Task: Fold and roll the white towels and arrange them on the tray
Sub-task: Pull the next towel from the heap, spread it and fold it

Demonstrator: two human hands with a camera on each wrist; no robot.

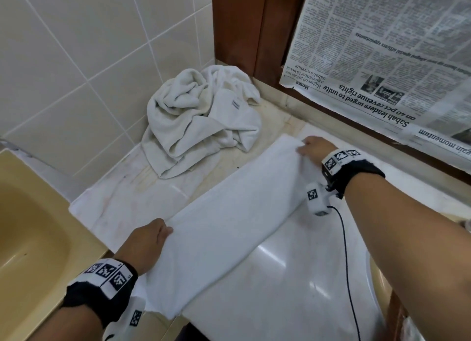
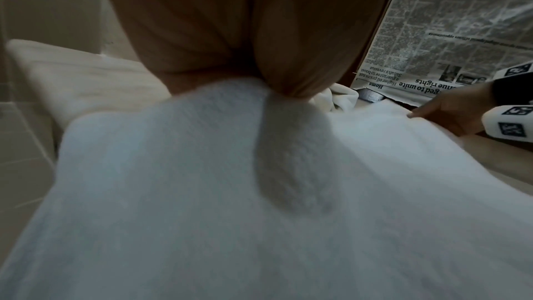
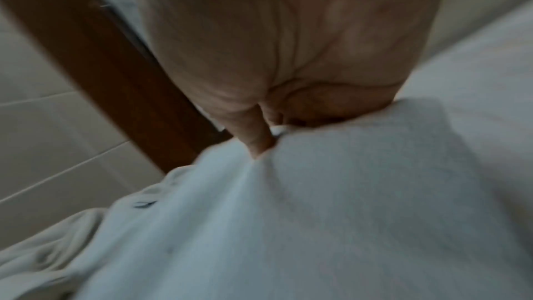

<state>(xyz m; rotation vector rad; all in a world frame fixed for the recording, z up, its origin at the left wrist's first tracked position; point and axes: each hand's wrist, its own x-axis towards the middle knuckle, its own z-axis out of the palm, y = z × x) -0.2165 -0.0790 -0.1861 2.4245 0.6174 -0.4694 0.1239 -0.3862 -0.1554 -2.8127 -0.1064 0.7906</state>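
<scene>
You're early on. Your left hand (image 1: 149, 241) & right hand (image 1: 314, 147) each pinch 1 end of the long, flat-folded white towel (image 1: 229, 218), stretched over the glossy white tray (image 1: 293, 277). No roll yet. The crumpled white towel pile (image 1: 201, 116) waits by the wall, untouched.

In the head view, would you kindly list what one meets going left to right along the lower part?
Yellow basin → left hand → folded white towel → right hand.

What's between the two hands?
The folded white towel stretches between the left hand and right hand, clearest in the head view.
</scene>
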